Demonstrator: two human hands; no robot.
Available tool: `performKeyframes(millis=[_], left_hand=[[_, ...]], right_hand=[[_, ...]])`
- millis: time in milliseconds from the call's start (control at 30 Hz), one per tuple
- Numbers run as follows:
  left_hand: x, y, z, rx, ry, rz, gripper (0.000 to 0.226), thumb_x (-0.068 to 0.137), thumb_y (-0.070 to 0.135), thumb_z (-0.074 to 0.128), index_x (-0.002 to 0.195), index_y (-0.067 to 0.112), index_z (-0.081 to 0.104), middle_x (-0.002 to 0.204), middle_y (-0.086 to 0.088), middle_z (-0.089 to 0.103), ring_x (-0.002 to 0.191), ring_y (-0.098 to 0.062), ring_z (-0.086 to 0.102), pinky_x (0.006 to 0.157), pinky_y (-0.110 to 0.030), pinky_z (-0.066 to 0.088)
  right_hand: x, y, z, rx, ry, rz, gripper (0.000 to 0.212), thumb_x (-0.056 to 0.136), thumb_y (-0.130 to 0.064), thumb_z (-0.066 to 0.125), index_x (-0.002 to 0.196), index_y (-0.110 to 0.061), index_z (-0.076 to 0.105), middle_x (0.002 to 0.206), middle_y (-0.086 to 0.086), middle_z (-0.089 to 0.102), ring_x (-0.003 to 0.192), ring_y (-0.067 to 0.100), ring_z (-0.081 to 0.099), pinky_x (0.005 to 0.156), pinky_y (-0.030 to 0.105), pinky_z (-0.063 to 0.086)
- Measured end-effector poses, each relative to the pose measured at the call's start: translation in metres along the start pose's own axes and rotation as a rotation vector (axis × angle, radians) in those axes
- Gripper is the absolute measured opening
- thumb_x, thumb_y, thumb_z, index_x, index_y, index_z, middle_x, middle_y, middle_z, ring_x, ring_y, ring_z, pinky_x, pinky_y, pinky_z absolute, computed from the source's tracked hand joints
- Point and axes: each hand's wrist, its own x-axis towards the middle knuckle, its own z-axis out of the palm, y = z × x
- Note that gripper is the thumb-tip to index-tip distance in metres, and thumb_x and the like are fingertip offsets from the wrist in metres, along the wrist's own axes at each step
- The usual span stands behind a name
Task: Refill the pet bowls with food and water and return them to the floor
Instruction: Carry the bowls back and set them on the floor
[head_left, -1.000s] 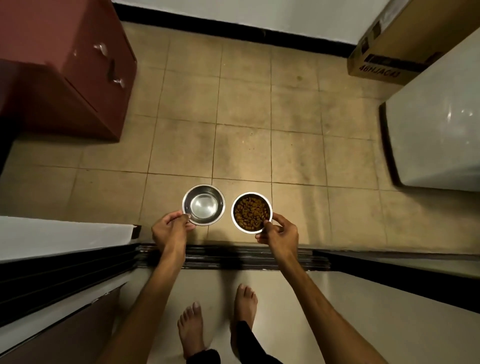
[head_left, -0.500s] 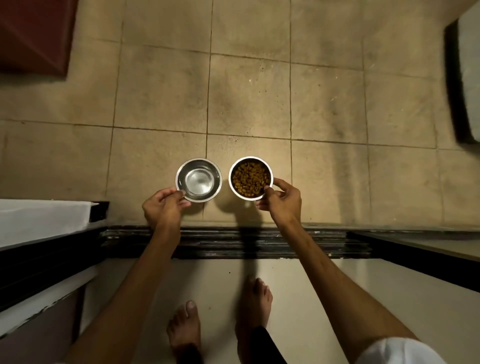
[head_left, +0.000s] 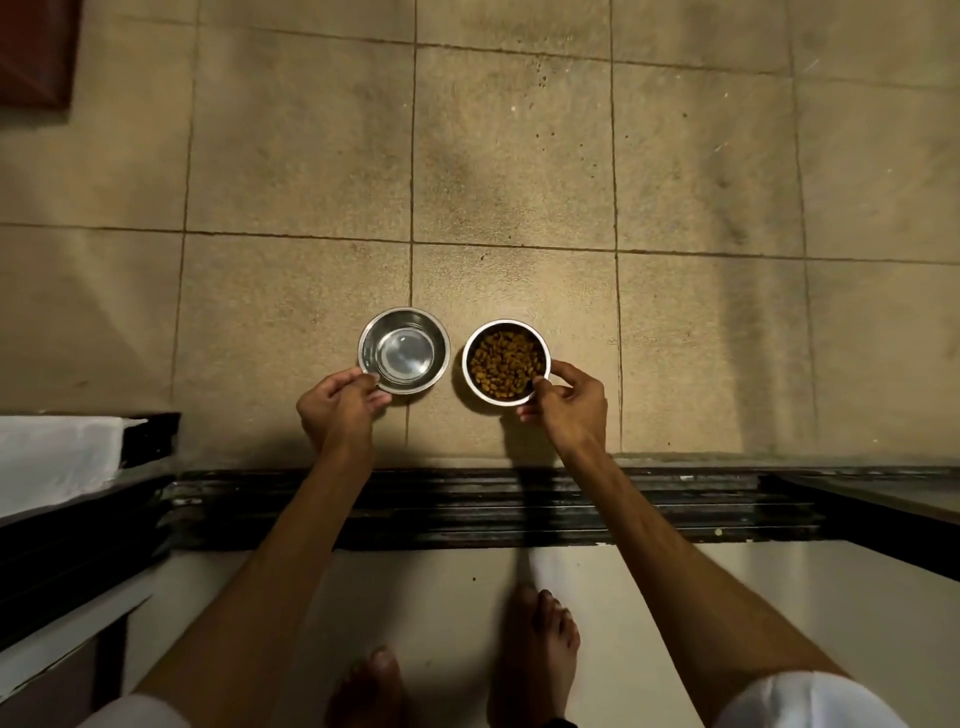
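Note:
Two round steel pet bowls are side by side low over the beige tiled floor (head_left: 519, 156). The water bowl (head_left: 410, 338), on the left, holds clear water. My left hand (head_left: 340, 410) pinches its near rim. The food bowl (head_left: 506, 360), on the right, is filled with brown kibble. My right hand (head_left: 569, 402) grips its near right rim, thumb over the edge. I cannot tell whether the bowls touch the floor.
A black sliding-door track (head_left: 493, 506) runs across between my bare feet (head_left: 540, 654) and the bowls. A white ledge (head_left: 57, 457) juts in at the left. A red cabinet corner (head_left: 36, 52) shows at the top left.
The view has dropped closer to the floor and tilted down. Both hands kept hold of the bowls and lowered them; the cabinet, box and white appliance have slid out of view.

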Motion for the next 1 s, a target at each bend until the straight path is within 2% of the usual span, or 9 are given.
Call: performKeyframes(millis=[100,200,333,433,500,667,833,1000], left_hand=[[0.016,-0.009,0.008,-0.015,0.007,-0.008,0.017,0.081,-0.011,0.071,0.079,0.006,0.065,0.069,-0.012,0.064,0.042,-0.012,0.058,0.06,-0.034,0.058],[0.027,-0.013,0.015,-0.007,0.024,0.006,0.016,0.08,-0.011,0.071,0.081,0.004,0.065,0.07,-0.013,0.064,0.042,-0.011,0.059,0.054,-0.028,0.056],[0.033,-0.021,0.018,0.017,0.035,0.007,0.013,0.08,-0.009,0.073,0.087,0.0,0.068,0.072,-0.014,0.066,0.044,-0.012,0.061,0.055,-0.028,0.059],[0.034,-0.023,0.018,0.009,0.038,0.005,0.015,0.079,-0.009,0.073,0.092,-0.003,0.068,0.072,-0.014,0.067,0.044,-0.012,0.061,0.054,-0.026,0.059],[0.034,-0.024,0.018,0.008,0.045,0.006,0.013,0.08,-0.009,0.073,0.09,-0.002,0.068,0.07,-0.013,0.067,0.044,-0.011,0.062,0.053,-0.025,0.058],[0.032,-0.026,0.021,-0.021,0.03,-0.002,0.014,0.081,-0.012,0.071,0.084,0.001,0.065,0.069,-0.011,0.063,0.042,-0.01,0.061,0.049,-0.022,0.056],[0.032,-0.03,0.022,-0.017,0.031,-0.012,0.02,0.082,-0.013,0.07,0.078,0.005,0.063,0.07,-0.011,0.063,0.043,-0.009,0.061,0.048,-0.02,0.056],[0.034,-0.034,0.019,0.029,0.021,-0.011,0.018,0.085,-0.009,0.07,0.081,0.007,0.063,0.07,-0.011,0.064,0.043,-0.007,0.062,0.046,-0.018,0.054]], right_hand=[[0.012,0.012,0.007,0.011,0.023,0.024,0.037,0.1,-0.012,0.067,0.137,-0.015,0.066,0.092,0.01,0.08,0.061,0.019,0.077,0.067,0.035,0.066],[0.022,0.017,0.012,0.045,0.034,0.035,0.035,0.101,-0.01,0.065,0.135,-0.014,0.067,0.086,0.008,0.08,0.06,0.019,0.076,0.066,0.034,0.066],[0.03,0.023,0.014,0.034,0.035,0.031,0.034,0.101,-0.011,0.065,0.135,-0.015,0.067,0.092,0.005,0.08,0.059,0.018,0.076,0.071,0.038,0.067],[0.033,0.026,0.016,0.038,0.031,0.034,0.035,0.101,-0.01,0.065,0.136,-0.015,0.066,0.098,0.003,0.079,0.059,0.017,0.075,0.068,0.037,0.066],[0.034,0.026,0.016,0.031,0.035,0.035,0.035,0.101,-0.01,0.066,0.135,-0.017,0.066,0.099,0.003,0.078,0.058,0.016,0.075,0.067,0.035,0.066],[0.037,0.028,0.015,0.063,0.031,0.041,0.032,0.1,-0.011,0.066,0.132,-0.017,0.067,0.097,0.003,0.078,0.06,0.02,0.076,0.071,0.043,0.067],[0.037,0.03,0.013,0.053,0.001,0.042,0.029,0.101,-0.012,0.067,0.129,-0.014,0.067,0.098,0.01,0.079,0.059,0.02,0.076,0.065,0.037,0.066],[0.036,0.027,0.007,-0.023,-0.014,0.019,0.029,0.1,-0.015,0.068,0.129,-0.016,0.067,0.102,0.01,0.079,0.063,0.02,0.077,0.071,0.041,0.066]])
